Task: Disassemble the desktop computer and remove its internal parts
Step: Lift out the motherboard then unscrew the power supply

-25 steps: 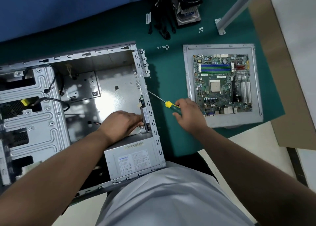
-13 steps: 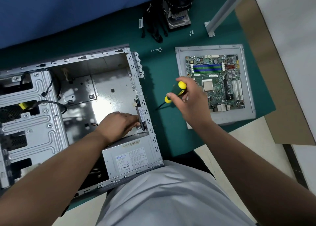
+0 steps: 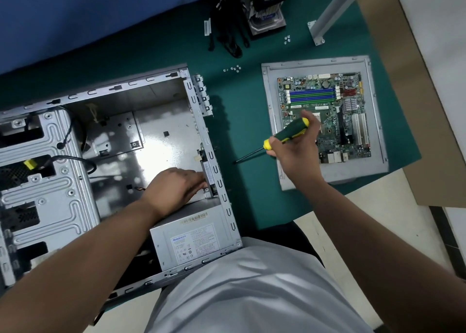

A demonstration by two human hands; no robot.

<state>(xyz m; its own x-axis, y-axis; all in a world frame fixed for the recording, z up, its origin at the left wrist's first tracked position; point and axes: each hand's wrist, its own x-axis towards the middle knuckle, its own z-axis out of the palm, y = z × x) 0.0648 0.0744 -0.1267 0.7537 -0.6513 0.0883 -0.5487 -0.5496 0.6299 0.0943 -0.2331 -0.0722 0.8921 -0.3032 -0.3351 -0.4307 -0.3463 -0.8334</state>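
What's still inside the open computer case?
Inside the case: the power supply, black cables, and a rear fan that the left hand touches. The hand covers the fan's mounting.
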